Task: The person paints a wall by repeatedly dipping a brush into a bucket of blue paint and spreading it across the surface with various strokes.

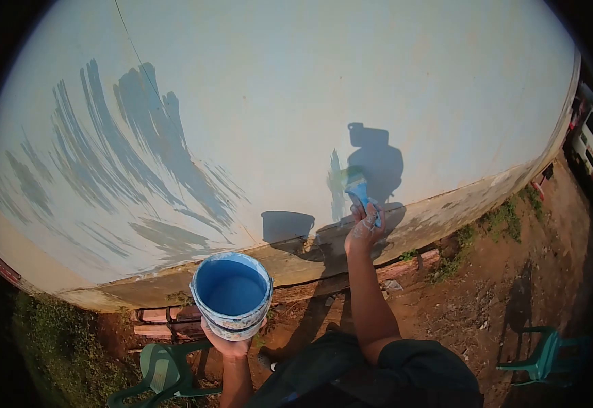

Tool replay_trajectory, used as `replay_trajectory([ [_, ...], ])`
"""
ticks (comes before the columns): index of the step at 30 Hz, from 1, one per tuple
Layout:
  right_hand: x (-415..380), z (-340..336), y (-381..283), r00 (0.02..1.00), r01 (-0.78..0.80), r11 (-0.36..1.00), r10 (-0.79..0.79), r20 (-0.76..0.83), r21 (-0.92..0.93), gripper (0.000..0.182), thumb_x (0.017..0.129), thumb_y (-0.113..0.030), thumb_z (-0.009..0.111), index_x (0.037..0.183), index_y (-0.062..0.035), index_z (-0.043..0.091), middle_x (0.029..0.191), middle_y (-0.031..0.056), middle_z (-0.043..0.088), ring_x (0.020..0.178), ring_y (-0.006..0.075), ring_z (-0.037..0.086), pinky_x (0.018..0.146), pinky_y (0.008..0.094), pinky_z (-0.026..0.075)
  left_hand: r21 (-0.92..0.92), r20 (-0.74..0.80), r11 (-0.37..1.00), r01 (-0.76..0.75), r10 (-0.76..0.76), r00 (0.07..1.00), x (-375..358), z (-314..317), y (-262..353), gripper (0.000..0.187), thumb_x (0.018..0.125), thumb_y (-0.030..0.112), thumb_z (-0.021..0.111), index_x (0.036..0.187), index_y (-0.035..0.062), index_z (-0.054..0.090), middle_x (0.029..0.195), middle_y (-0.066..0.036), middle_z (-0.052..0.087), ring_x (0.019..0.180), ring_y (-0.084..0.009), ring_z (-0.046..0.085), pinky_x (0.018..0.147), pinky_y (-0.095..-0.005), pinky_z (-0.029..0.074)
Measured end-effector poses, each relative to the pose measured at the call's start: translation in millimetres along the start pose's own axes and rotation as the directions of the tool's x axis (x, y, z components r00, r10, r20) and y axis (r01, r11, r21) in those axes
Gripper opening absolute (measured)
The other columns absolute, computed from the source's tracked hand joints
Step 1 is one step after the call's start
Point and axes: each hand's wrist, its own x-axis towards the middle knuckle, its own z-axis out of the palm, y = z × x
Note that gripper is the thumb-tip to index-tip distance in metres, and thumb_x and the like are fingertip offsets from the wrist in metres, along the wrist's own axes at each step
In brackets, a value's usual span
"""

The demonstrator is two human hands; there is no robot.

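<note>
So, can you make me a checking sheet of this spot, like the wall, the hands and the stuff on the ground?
Surface: pale wall with darker brush streaks, mostly on the left; stained along its bottom.
Job's things: brush at the wall; bucket, blue inside, splattered outside.
Clutter: reddish pieces at the wall's foot; a pale scrap on the dirt.
Hands: left hand holds up the bucket; right hand grips the brush.
Cables: nothing seen for sure; one thin dark wall line could be a crack.
Surroundings: two green chairs, plants, bare soil.
</note>
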Motion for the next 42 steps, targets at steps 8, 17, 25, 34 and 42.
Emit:
replay_trajectory([
  [8, -4.9, -43.3, 54.8, 0.973, -0.202, 0.965, 0.177, -0.151, -0.170, 0.019, 0.103, -0.011, 0.064, 0.118, 0.0021, 0.060, 0.102, 0.0099, 0.066, 0.089, 0.0222, 0.070, 0.077, 0.0320, 0.059, 0.053, 0.082, 0.998, 0.020, -0.025, 0.996, -3.0, -2.0, -6.7, 0.079, 0.097, 0.068, 0.046, 0.161, 0.0219, 0.038, 0.166, -0.017, 0.035, 0.143, -0.0518, 0.042, 0.098, -0.0896, 0.034],
  [17, -20.5, 7.0, 1.6, 0.951, -0.111, 0.994, 0.105, -0.290, -0.006, 0.021, 0.099, -0.005, 0.067, 0.117, 0.0022, 0.060, 0.111, 0.0126, 0.064, 0.097, 0.0215, 0.069, 0.091, 0.0319, 0.062, 0.104, 0.098, 0.994, 0.019, -0.030, 0.995, 1.9, -9.4, -3.4, 0.083, 0.096, 0.071, 0.046, 0.162, 0.0220, 0.033, 0.168, -0.017, 0.031, 0.145, -0.0524, 0.039, 0.099, -0.0863, 0.037],
  [25, -13.5, -19.0, 33.6, 0.969, -0.201, 0.971, 0.178, -0.173, -0.129, 0.015, 0.099, -0.007, 0.069, 0.110, 0.0004, 0.062, 0.101, 0.0097, 0.066, 0.091, 0.0195, 0.069, 0.088, 0.0297, 0.061, 0.119, 0.048, 0.993, 0.021, -0.026, 0.999, 9.1, -18.1, 5.4, 0.080, 0.096, 0.067, 0.047, 0.161, 0.0217, 0.037, 0.166, -0.017, 0.034, 0.142, -0.0528, 0.043, 0.096, -0.0877, 0.039],
  [34, -9.5, 7.2, 17.4, 0.956, 0.074, 0.994, -0.047, 0.289, -0.084, 0.018, 0.100, -0.010, 0.070, 0.110, 0.0024, 0.063, 0.101, 0.0092, 0.067, 0.092, 0.0170, 0.070, 0.087, 0.0304, 0.062, 0.124, 0.021, 0.992, 0.027, -0.030, 0.999, 7.2, -1.0, -0.1, 0.079, 0.096, 0.065, 0.046, 0.161, 0.0213, 0.036, 0.166, -0.018, 0.035, 0.140, -0.0538, 0.045, 0.095, -0.0871, 0.041],
  [42, 17.6, -1.5, -4.4, 0.876, 0.471, 0.698, -0.442, 0.192, -0.539, 0.030, 0.102, -0.018, 0.071, 0.117, 0.0084, 0.066, 0.104, 0.0119, 0.070, 0.091, 0.0195, 0.070, 0.084, 0.0342, 0.061, 0.064, 0.042, 0.996, -0.067, 0.064, 0.997, 3.3, 1.7, 9.3, 0.076, 0.099, 0.062, 0.046, 0.160, 0.0173, 0.038, 0.164, -0.020, 0.038, 0.142, -0.0514, 0.045, 0.102, -0.0832, 0.040],
])
